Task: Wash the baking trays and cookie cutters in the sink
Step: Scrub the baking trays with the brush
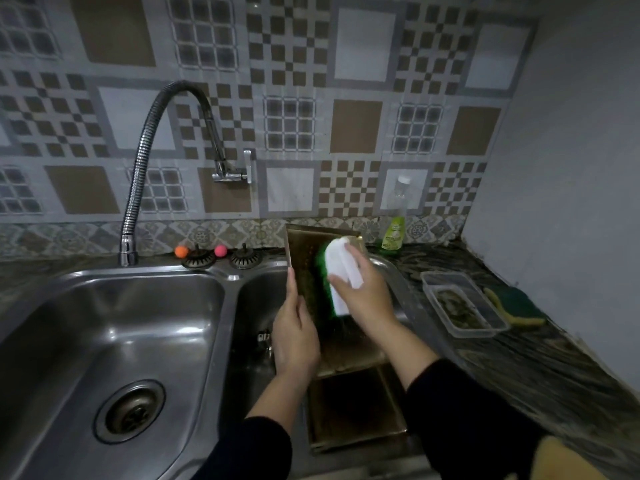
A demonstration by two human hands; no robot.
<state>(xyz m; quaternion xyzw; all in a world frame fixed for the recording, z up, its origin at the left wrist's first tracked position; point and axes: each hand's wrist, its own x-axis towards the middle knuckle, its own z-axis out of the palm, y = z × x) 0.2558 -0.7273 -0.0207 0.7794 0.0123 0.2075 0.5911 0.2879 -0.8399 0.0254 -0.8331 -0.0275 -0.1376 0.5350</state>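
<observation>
A dark, gold-rimmed baking tray [302, 252] stands tilted up over the right sink basin [251, 306]. My left hand [294, 336] grips its left edge. My right hand [360, 289] holds a white brush with green bristles [337, 271] pressed against the tray's inner face. A second dark baking tray [356, 407] lies flat lower in the same basin, partly under my forearms. A small metal piece [265, 337] shows beside my left hand; what it is I cannot tell.
The left basin [114, 327] has an open drain [130, 412] under the flexible faucet [138, 188]. Two drain plugs [221, 259] sit on the back ledge. A dish soap bottle [394, 220], a clear container [462, 303] and a green-yellow sponge [516, 304] stand on the right counter.
</observation>
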